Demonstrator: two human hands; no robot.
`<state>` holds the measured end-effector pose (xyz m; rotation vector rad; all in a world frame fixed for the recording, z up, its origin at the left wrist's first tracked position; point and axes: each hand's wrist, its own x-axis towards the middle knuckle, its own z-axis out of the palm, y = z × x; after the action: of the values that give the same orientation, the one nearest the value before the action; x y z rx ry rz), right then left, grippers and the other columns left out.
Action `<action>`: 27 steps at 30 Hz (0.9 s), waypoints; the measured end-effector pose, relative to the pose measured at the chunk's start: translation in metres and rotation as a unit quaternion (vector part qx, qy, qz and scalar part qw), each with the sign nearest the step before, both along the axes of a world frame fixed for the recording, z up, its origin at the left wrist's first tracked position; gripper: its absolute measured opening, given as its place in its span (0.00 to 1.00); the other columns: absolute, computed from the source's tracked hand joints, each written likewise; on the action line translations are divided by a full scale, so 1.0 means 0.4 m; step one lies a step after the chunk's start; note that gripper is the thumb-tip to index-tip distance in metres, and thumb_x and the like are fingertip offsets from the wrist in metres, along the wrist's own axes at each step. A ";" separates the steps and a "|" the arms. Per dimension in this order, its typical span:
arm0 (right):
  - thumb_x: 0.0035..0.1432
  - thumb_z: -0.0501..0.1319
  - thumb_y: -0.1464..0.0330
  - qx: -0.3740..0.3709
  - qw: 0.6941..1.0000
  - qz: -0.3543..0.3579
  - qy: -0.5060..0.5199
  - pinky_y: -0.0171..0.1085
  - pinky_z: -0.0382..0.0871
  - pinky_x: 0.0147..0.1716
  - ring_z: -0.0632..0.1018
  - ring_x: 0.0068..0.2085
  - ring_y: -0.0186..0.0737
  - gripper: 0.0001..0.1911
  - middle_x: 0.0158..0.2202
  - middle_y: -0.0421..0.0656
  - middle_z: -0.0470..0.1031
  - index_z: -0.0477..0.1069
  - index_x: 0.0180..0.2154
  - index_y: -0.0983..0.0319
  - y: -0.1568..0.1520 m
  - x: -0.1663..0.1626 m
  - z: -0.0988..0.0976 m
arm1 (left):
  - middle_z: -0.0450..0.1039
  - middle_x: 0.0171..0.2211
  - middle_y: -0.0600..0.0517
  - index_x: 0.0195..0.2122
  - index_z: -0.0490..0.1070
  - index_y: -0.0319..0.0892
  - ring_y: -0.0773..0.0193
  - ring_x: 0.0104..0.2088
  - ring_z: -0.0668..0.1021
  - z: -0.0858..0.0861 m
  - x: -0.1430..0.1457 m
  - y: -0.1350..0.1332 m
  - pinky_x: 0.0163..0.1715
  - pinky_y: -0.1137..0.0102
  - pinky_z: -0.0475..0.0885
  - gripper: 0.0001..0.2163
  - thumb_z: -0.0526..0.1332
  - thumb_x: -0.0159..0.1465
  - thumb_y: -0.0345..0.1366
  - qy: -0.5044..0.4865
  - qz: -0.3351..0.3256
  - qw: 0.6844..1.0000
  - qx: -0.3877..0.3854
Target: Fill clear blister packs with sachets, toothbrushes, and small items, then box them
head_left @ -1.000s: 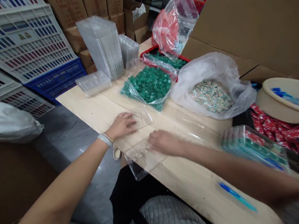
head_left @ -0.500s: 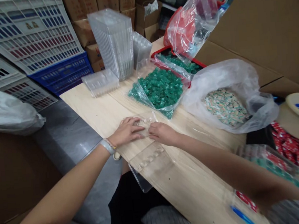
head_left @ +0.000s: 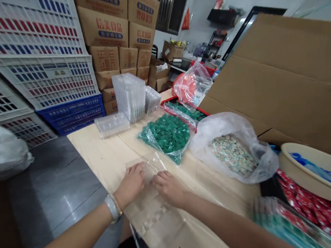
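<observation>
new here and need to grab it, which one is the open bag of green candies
On the pale wooden table, past both hands, lie two open clear bags. The nearer-left one is the bag of green candies; its neighbour, the white bag, holds pale mixed pieces.

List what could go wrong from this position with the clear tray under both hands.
1. The clear tray overhangs the near table edge; pressure from the left hand or right hand might tip it off.
2. The open bag of green candies lies just beyond the hands; a forward push could spill it.
3. The tray's transparency makes its edges hard to see.
</observation>
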<state>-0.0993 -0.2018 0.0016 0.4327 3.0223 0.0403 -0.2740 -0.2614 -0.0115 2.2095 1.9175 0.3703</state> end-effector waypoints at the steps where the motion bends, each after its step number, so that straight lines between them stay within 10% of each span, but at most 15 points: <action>1: 0.60 0.44 0.69 0.003 1.000 -0.005 0.007 0.40 0.59 0.41 0.66 0.42 0.42 0.16 0.42 0.44 0.69 0.65 0.45 0.58 0.000 -0.004 -0.001 | 0.60 0.52 0.41 0.36 0.70 0.38 0.53 0.50 0.65 0.001 -0.008 -0.003 0.47 0.57 0.61 0.10 0.51 0.58 0.30 0.003 0.007 1.000 0.000; 8: 0.59 0.47 0.71 -0.046 0.997 -0.039 0.044 0.39 0.60 0.37 0.67 0.40 0.41 0.15 0.40 0.44 0.69 0.65 0.46 0.58 0.011 -0.011 -0.045 | 0.60 0.51 0.45 0.35 0.69 0.42 0.52 0.51 0.63 0.001 -0.057 0.009 0.48 0.57 0.60 0.15 0.57 0.54 0.48 -0.039 0.020 0.999 -0.009; 15: 0.56 0.53 0.72 -0.164 0.977 -0.092 0.097 0.36 0.60 0.40 0.66 0.43 0.37 0.12 0.39 0.45 0.68 0.69 0.42 0.62 0.025 -0.018 -0.033 | 0.58 0.52 0.46 0.34 0.70 0.43 0.52 0.52 0.61 -0.009 -0.046 0.018 0.48 0.55 0.58 0.11 0.57 0.55 0.44 -0.028 0.008 0.999 -0.015; 21: 0.58 0.51 0.70 -0.083 0.987 -0.117 0.069 0.37 0.57 0.38 0.64 0.42 0.39 0.09 0.39 0.46 0.67 0.69 0.36 0.62 0.019 -0.044 -0.044 | 0.55 0.57 0.42 0.31 0.69 0.37 0.51 0.56 0.58 0.004 0.013 0.016 0.51 0.55 0.56 0.07 0.52 0.57 0.31 0.008 0.014 1.000 -0.014; 27: 0.58 0.50 0.71 -0.021 0.995 -0.086 0.054 0.39 0.54 0.37 0.64 0.39 0.41 0.08 0.34 0.45 0.68 0.67 0.36 0.62 0.037 -0.062 -0.061 | 0.69 0.45 0.42 0.25 0.64 0.39 0.58 0.53 0.65 0.105 -0.099 0.049 0.49 0.64 0.62 0.08 0.50 0.57 0.34 -0.187 0.030 0.982 0.012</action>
<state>-0.1243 -0.1872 -0.0229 0.7108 3.0700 -0.0594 -0.3135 -0.2418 0.0305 1.9282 1.7818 0.7608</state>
